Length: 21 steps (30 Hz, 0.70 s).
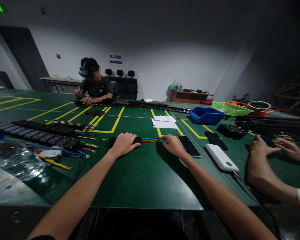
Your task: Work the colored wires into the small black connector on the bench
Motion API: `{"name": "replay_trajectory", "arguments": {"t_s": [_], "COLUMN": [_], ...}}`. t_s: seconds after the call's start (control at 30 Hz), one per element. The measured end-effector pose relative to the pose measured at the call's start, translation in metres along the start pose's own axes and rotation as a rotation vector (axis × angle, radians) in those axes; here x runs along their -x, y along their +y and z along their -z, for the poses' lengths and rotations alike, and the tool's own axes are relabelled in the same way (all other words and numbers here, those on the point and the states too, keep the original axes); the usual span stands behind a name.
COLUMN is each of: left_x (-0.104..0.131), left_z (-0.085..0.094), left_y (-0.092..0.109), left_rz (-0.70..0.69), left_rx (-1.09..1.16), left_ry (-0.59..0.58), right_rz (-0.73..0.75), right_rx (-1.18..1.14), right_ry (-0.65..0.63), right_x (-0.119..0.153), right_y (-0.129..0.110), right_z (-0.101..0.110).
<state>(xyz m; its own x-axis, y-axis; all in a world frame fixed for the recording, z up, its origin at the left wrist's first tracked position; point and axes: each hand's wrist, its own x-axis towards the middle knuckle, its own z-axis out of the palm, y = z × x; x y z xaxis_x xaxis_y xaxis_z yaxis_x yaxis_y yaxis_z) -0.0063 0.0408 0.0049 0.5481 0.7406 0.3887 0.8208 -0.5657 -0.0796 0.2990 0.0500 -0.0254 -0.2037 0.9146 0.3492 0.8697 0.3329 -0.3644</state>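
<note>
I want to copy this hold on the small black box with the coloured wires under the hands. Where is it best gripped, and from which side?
Probably from above, across the black box, as the left hand lies flat on it now. It sits low on the green table, so its sides give little to pinch. The wires run out to the right, where the right hand takes their ends, so come from the left.

Assembly workshop with a shared wiring bench

A large green table [145, 173] marked off with yellow tape lines [115, 121] carries rows of black connector blocks [37, 135], loose coloured wires [57, 156], a blue parts bin [206, 115] and a green tray [228, 108]. A seated co-worker [95, 86] works at the far edge, bare white walls and a wall sign [115, 59] behind.
</note>
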Motion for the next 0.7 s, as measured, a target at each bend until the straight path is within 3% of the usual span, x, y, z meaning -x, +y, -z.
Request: {"name": "replay_trajectory", "arguments": {"t_s": [0.5,0.7], "left_x": [0.0,0.0004], "left_z": [0.0055,0.007], "left_y": [0.0014,0.0017], "left_rz": [-0.02,-0.017], "left_rx": [-0.035,-0.028], "left_ry": [-0.037,-0.055], "right_rz": [-0.017,-0.04], "right_rx": [0.067,0.055], "right_ry": [-0.128,-0.114], "right_x": [-0.002,-0.0018], "right_y": [0.0018,0.0007], "right_z": [-0.0054,-0.0067]}}
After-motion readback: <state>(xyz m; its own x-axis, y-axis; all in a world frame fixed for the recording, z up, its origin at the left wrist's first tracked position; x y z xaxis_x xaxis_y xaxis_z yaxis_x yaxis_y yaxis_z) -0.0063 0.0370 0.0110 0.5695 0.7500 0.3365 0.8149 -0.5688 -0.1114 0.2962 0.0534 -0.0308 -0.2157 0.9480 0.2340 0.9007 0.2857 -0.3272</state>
